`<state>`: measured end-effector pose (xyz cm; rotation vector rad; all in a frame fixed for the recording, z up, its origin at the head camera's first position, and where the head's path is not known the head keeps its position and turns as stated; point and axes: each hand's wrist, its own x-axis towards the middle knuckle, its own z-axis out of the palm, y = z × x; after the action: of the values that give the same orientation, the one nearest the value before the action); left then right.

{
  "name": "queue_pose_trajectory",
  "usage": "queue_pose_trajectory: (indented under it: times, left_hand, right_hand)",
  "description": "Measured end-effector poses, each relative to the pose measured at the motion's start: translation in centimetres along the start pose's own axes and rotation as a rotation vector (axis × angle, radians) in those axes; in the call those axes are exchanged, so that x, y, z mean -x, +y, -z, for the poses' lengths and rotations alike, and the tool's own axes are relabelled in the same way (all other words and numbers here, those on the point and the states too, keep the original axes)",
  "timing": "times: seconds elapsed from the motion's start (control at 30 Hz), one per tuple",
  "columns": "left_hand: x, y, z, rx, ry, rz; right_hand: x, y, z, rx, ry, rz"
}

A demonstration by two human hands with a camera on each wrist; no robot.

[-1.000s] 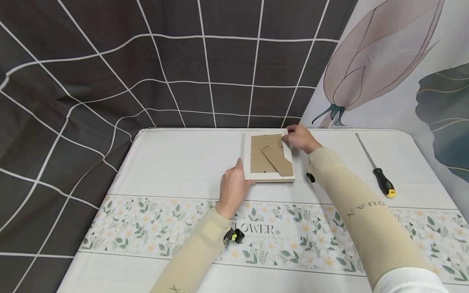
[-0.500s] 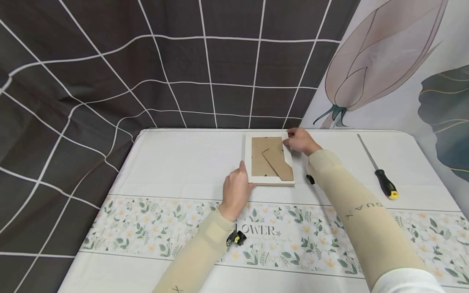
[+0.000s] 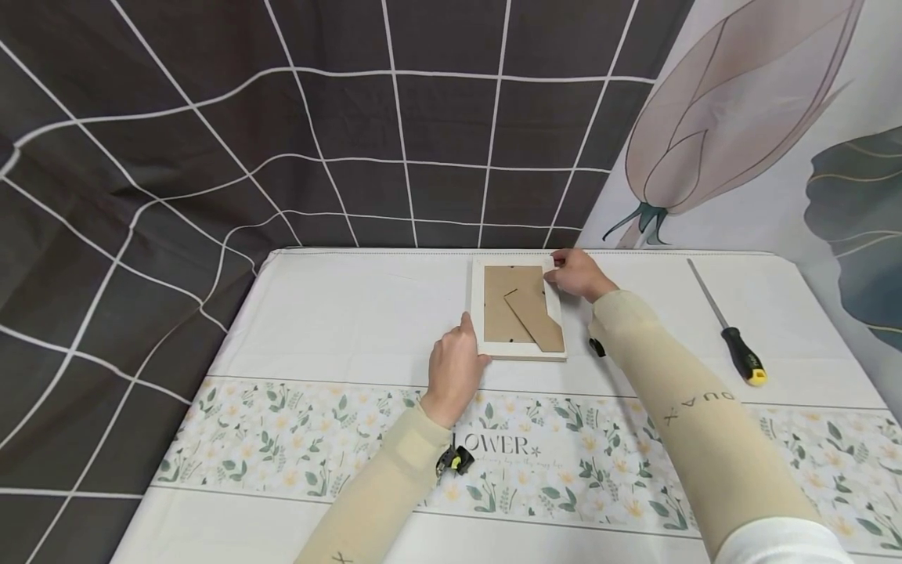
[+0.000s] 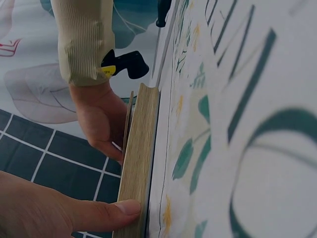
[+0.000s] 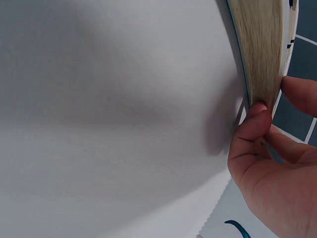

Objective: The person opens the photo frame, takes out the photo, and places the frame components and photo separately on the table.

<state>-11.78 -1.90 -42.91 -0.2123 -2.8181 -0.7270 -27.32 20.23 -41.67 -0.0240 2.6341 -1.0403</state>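
A picture frame [image 3: 478, 313] lies face down on the white tablecloth, its brown backing board [image 3: 499, 313] and angled easel leg [image 3: 539, 325] on top. My left hand [image 3: 453, 368] grips the near left corner. In the left wrist view its thumb [image 4: 128, 207] presses on the wood-grained near side of the frame [image 4: 141, 124]. At the far right corner my right hand [image 3: 579, 274] holds the frame. The right wrist view has fingertips [image 5: 258, 115] on the wood-grained side [image 5: 260, 54], with another finger by the back edge. The frame's front is hidden.
To the right lies a screwdriver [image 3: 742, 354] with a black and yellow handle. A dark gridded cloth [image 3: 451, 117] hangs behind the table and on the left. A flower-printed cloth [image 3: 747, 70] hangs at the right. A floral band [image 3: 282, 439] crosses the tablecloth.
The picture frame and both hands have shifted slightly toward me or lower in the head view; I cannot tell which. Both hands keep hold of the same corners.
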Motion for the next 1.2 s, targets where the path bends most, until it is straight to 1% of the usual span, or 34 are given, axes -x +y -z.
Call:
queue_pose_trajectory:
  times: [0.17, 0.23, 0.33, 0.4, 0.47, 0.53, 0.6, 0.73, 0.87, 1.0, 1.1, 1.2]
  left_hand:
    - [-0.1, -0.2, 0.1, -0.001, 0.001, -0.002]
    - [-0.2, -0.3, 0.2, 0.005, -0.01, -0.002]
    - [-0.6, -0.8, 0.6, 0.027, -0.036, -0.002]
    - [-1.0, -1.2, 1.2, 0.036, -0.054, 0.0]
    - [-1.7, -1.6, 1.8, 0.038, -0.078, -0.001]
    - [-2.3, -2.0, 2.3, 0.042, -0.119, 0.001]
    - [-3.1, -2.5, 2.8, 0.054, -0.178, -0.003]
    - [-4.6, -3.7, 3.2, 0.074, -0.289, -0.031]
    - [-5.8, -5.1, 3.1, 0.101, -0.354, -0.095]
    - [-6.8, -5.9, 3.3, 0.132, -0.428, -0.164]
    - [-7.3, -6.4, 3.6, 0.134, -0.474, -0.193]
    - [-7.9, -6.7, 3.6, 0.127, -0.499, -0.213]
  right_hand:
    - [0.1, -0.2, 0.0, 0.005, 0.002, -0.001]
    - [0.1, -0.3, -0.1, 0.034, -0.002, 0.005]
    - [0.2, -0.5, 0.0, 0.088, -0.013, 0.02]
    - [0.4, -0.7, 0.1, 0.124, -0.018, 0.037]
    - [0.5, -0.9, 0.2, 0.136, -0.019, 0.049]
    - [0.6, -1.2, 0.4, 0.141, -0.018, 0.057]
    - [0.8, -1.4, 0.5, 0.138, -0.019, 0.057]
    - [1.1, -1.7, 0.8, 0.144, -0.021, 0.047]
    - [1.9, -1.7, 1.2, 0.175, -0.016, 0.041]
    - [3.0, -1.2, 1.8, 0.226, 0.0, 0.051]
    - [4.0, -0.5, 2.3, 0.265, 0.026, 0.068]
    - [5.1, 0.4, 2.9, 0.298, 0.052, 0.092]
